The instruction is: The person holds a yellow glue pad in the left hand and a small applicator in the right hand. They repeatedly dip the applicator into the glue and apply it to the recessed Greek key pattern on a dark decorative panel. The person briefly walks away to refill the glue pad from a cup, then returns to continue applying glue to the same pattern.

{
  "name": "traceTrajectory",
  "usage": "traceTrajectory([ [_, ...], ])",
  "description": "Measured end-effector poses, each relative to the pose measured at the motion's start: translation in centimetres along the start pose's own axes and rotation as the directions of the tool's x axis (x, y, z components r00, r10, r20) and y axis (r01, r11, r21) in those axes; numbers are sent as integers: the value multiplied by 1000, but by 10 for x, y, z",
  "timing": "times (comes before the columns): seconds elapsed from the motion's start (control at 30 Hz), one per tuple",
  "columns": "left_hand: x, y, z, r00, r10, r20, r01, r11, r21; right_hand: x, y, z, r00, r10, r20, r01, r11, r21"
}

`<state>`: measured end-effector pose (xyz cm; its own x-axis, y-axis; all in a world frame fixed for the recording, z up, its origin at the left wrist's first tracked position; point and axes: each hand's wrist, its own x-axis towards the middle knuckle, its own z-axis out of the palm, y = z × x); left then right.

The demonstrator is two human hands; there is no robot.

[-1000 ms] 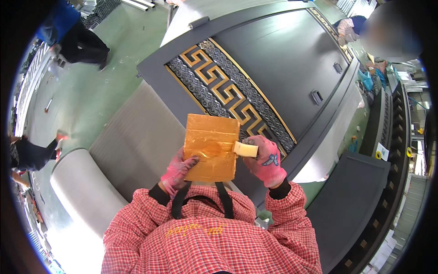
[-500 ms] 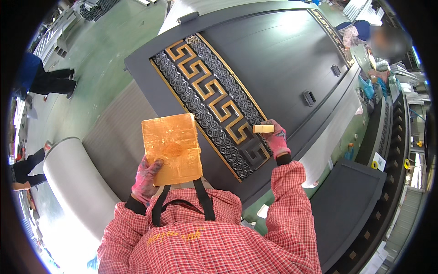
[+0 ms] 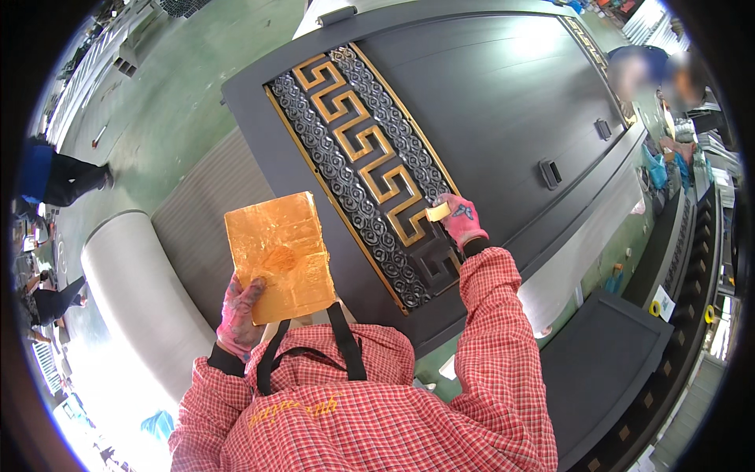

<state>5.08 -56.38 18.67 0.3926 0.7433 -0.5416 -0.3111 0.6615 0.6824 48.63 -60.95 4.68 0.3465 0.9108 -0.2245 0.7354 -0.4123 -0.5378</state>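
Observation:
My left hand (image 3: 240, 313), in a pink stained glove, grips the lower left corner of a square board (image 3: 279, 256) coated with gold paint, thumb on its face. Pinched in my gloved right hand (image 3: 465, 220) is a small pale yellow sponge block (image 3: 437, 212). It is held at the edge of the ornamental strip on a large dark grey door panel (image 3: 503, 86); I cannot tell whether it touches. Along the strip runs a gold meander pattern (image 3: 366, 145) between dark scrollwork bands (image 3: 318, 169). The meander's near end (image 3: 436, 263) is mostly dark.
A big white roll (image 3: 130, 275) lies to the left. Another dark panel (image 3: 605, 346) and a long dark frame (image 3: 661, 377) are at the right. A person (image 3: 641, 67) is at the far right, another person (image 3: 63, 173) at the left. A handle recess (image 3: 550, 174) sits in the door.
My right hand has moved slightly left with the sponge, which is now tilted. The gold board has shifted a little left. The view has turned somewhat, and the person at left appears lower.

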Motion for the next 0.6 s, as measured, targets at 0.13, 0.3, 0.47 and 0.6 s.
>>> traceTrajectory([
  [0.13,0,-4,2,1000,4,-11,-3,1000,7,-10,1,-7,1000,8,22,-10,998,67],
  [0.3,-1,-5,6,1000,-2,-8,2,1000,21,-29,4,-13,999,31,19,-34,992,124],
  [0.47,-1,-3,11,1000,-12,14,11,999,30,-44,20,-10,998,-35,-44,38,997,69],
  [0.6,1,-4,10,999,-22,33,21,999,37,-56,22,-13,999,42,-16,-40,996,84],
])
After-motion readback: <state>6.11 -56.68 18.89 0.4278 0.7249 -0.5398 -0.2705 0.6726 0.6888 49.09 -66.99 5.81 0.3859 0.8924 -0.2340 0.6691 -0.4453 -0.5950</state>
